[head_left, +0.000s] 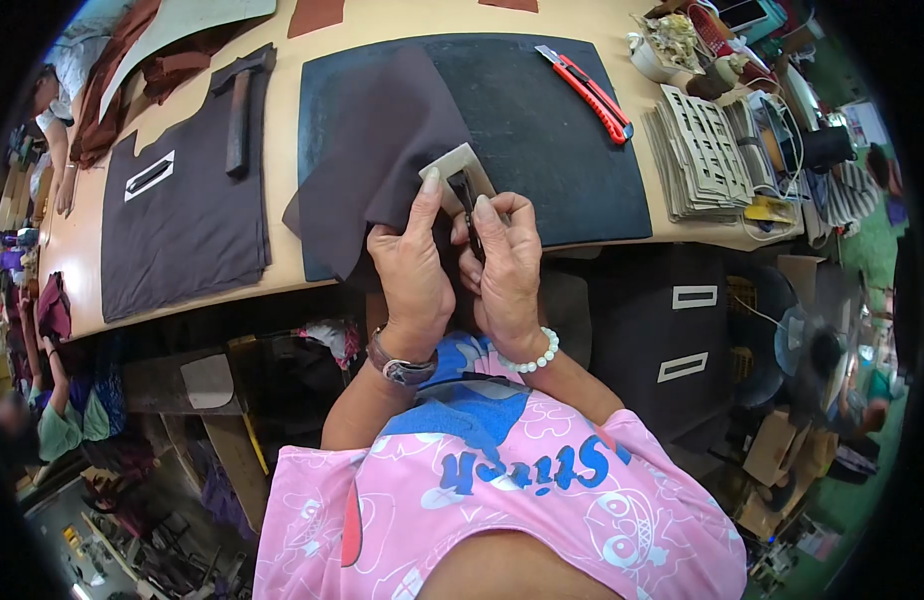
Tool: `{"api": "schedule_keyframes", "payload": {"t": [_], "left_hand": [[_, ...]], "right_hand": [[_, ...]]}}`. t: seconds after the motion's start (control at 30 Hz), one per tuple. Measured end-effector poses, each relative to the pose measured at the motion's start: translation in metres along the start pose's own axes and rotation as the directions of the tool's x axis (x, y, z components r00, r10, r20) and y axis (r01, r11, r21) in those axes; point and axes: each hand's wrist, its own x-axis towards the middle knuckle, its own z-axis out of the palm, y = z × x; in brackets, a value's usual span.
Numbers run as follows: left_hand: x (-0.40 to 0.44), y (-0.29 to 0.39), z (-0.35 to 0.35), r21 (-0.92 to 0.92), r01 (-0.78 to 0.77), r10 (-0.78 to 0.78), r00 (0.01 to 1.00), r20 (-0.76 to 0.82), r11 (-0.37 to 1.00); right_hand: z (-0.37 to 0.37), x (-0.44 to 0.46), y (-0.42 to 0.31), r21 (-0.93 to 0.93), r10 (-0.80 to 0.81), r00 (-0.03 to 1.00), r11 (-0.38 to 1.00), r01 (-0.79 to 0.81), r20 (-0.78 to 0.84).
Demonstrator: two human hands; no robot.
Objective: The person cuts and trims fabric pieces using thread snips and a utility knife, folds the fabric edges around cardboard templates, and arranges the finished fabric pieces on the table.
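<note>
My left hand (414, 285) pinches a piece of dark brown cloth (387, 140), its thumb lying on a pale rectangular patch (450, 168) at the cloth's edge. The patch has an opening with dark material in it. Close beside, my right hand (507, 260) is closed around a slim dark tool (469, 205), whose tip points into that opening; the fingers partly cover it, and its exact kind is unclear. The cloth is spread over a black cutting mat (562, 150), with its near edge lifted in my hands. A red utility knife (587, 92) lies on the mat.
Left of the mat, a hammer (239, 125) rests on stacked dark cloth panels (187, 235). Slotted card pieces (697, 150) are piled at the right, near a white tub (667, 55) of scraps. Dark panels with white-framed slots (662, 320) hang below the table. Other people work at the far left.
</note>
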Motion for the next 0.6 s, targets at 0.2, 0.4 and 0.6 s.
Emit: {"api": "schedule_keyframes", "payload": {"t": [0.2, 0.4, 0.6], "left_hand": [[0.002, 0.000, 0.000, 0.010, -0.031, 0.030, 0.999, 0.045, 0.999], [0.004, 0.001, 0.004, 0.031, -0.025, 0.023, 0.998, 0.062, 0.999], [0.018, -0.006, 0.002, 0.058, -0.001, -0.002, 0.999, 0.045, 0.998]], "right_hand": [[-0.003, 0.004, 0.003, 0.006, -0.025, 1.000, 1.000, 0.025, -0.001], [-0.007, 0.009, 0.002, 0.016, -0.008, 1.000, 1.000, 0.008, -0.006], [-0.034, 0.015, -0.020, -0.503, -0.313, 0.950, 0.819, 0.276, 0.010]]}}
